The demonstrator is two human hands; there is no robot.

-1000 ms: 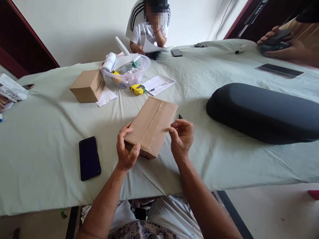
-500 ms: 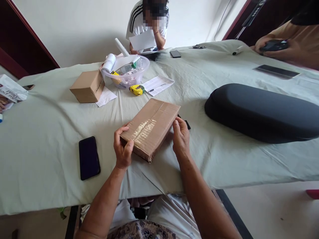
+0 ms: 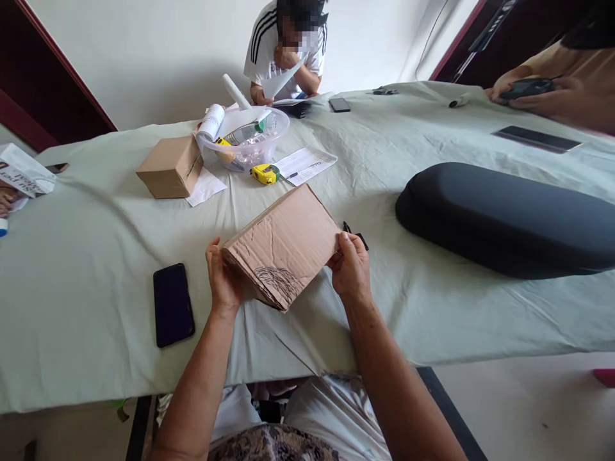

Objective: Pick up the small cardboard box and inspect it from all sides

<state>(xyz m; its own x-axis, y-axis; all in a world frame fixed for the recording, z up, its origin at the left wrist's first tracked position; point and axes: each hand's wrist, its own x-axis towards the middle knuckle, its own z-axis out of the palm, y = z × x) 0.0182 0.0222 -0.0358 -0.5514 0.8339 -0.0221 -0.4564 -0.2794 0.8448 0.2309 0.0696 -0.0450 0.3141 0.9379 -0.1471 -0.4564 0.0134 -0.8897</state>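
Note:
A brown cardboard box is tilted above the cloth in the middle, a dark scribble on its near corner. My left hand supports its left end, the fingers partly hidden by the box. At its right edge my right hand grips the cardboard between thumb and fingers. Just beyond the right hand lies a black marker, partly covered by that hand. A dark smartphone rests flat to the left of my left hand.
Beyond the box are a yellow tape measure, papers with a pen, a filled plastic basin and another carton. A long black padded case lies right. One person sits opposite; others are at both sides.
The box has been turned over in my hands, from its taped face to a scribbled face. My left hand has shifted left along its end. The person opposite has lifted and tilted a paper.

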